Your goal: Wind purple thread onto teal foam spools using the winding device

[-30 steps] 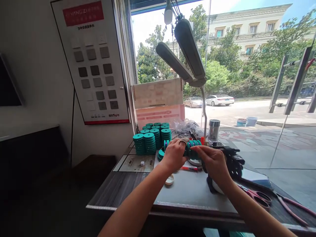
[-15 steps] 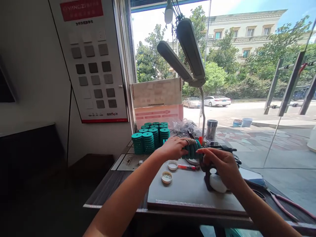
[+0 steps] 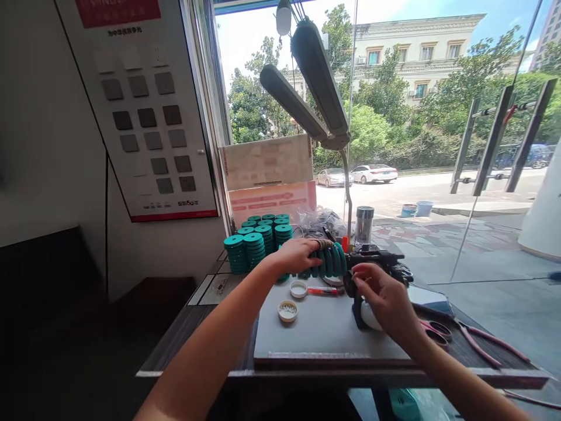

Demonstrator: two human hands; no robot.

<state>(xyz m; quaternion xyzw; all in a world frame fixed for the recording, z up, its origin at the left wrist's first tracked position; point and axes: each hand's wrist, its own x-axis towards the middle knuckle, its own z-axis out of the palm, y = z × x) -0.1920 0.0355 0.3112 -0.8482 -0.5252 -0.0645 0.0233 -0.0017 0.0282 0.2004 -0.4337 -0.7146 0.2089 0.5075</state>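
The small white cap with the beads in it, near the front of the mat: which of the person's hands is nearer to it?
Left. The left hand rests on the row of teal discs just behind the bead-filled cap; the right hand is off to its right, at the black tool.

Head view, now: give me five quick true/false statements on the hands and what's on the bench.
1. The left hand rests on a row of teal discs. True.
2. The right hand holds the scissors. False: the scissors lie on the bench to its right, apart from it; the hand is at a black device.
3. Stacks of teal discs stand at the back left of the bench. True.
4. Two small white caps lie on the grey mat near the left forearm. True.
5. The red pen sits on top of the stacks. False: the red pen lies on the mat, just below the row.
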